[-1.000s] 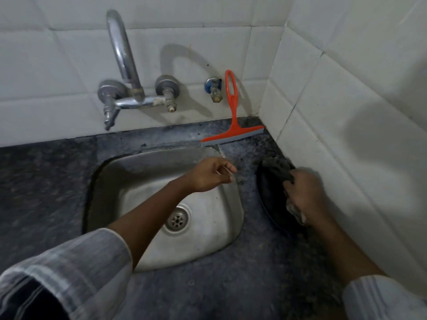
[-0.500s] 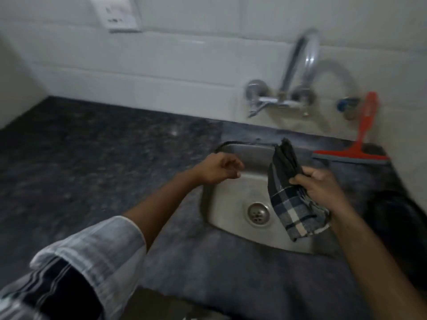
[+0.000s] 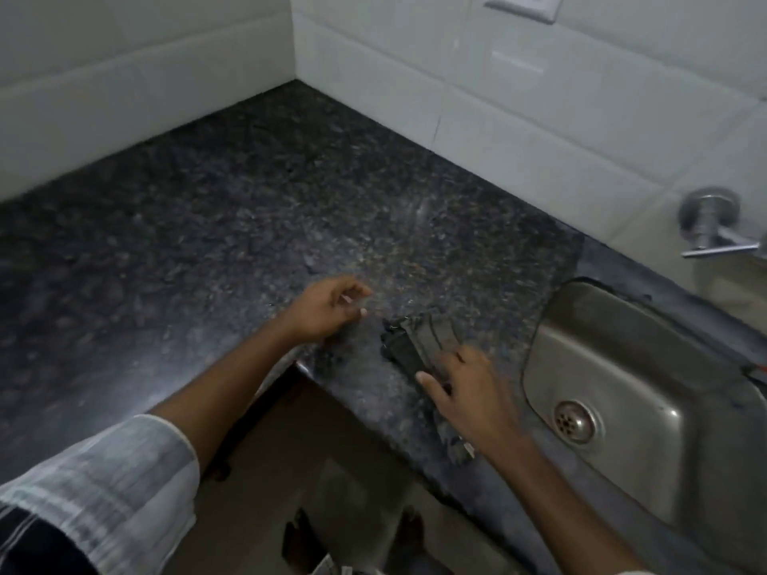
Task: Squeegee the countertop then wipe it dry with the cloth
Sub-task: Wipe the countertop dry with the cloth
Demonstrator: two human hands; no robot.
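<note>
While lying flat on the dark speckled countertop point(image 3: 257, 209) just left of the steel sink point(image 3: 639, 392), being pressed down by the right hand point(image 3: 469, 392): a dark checked cloth point(image 3: 419, 342). Spreading over the near half of that cloth, fingers straight and laid on the fabric, thumb stretching along its near edge, not curling round it. Showing beyond the fingertips, the far end of the cloth bunching in folds; trailing below the wrist toward the counter's front edge, another bit of it. Hovering just to the left of the cloth, apart from it, the left hand point(image 3: 328, 309), fingers loosely bent and holding nothing; touching the stone or not, hard to tell through the blur. Reaching in from the lower left, a forearm in a rolled pale striped sleeve point(image 3: 103, 491). Running into a corner of white wall tiles point(image 3: 415, 93) at the back of the counter. Sitting in the sink's floor, a round drain point(image 3: 575, 421). Jutting from the tiles at the far right, part of a chrome tap fitting point(image 3: 709, 226). Peeking in at the top edge, a white switch plate point(image 3: 523, 4).
</note>
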